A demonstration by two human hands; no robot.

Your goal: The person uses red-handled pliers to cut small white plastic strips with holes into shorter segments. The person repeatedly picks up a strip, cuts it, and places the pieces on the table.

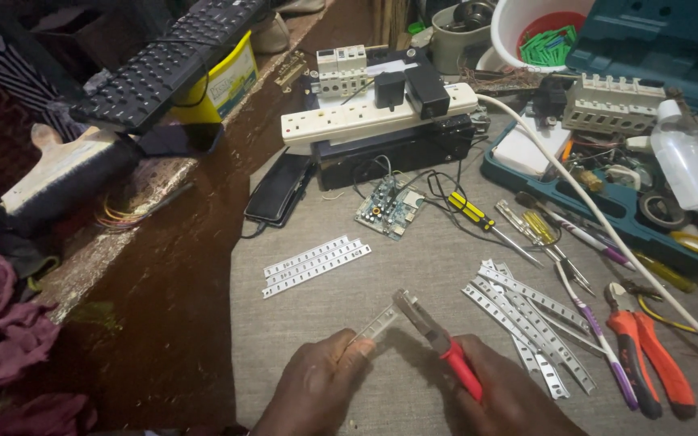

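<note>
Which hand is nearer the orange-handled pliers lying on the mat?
Right. The right hand sits just left of the orange-handled pliers; the left hand is farther left.

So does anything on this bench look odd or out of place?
Mostly working clutter. Oddest is the black computer keyboard, propped tilted across a yellow tub on the ledge. The thick white cable also trails over the screwdrivers. Loose perforated metal strips lie fanned untidily beside the right hand.

Short strips point(317, 266) lie left of the circuit board point(388, 209); pliers point(648, 347) far right.
</note>
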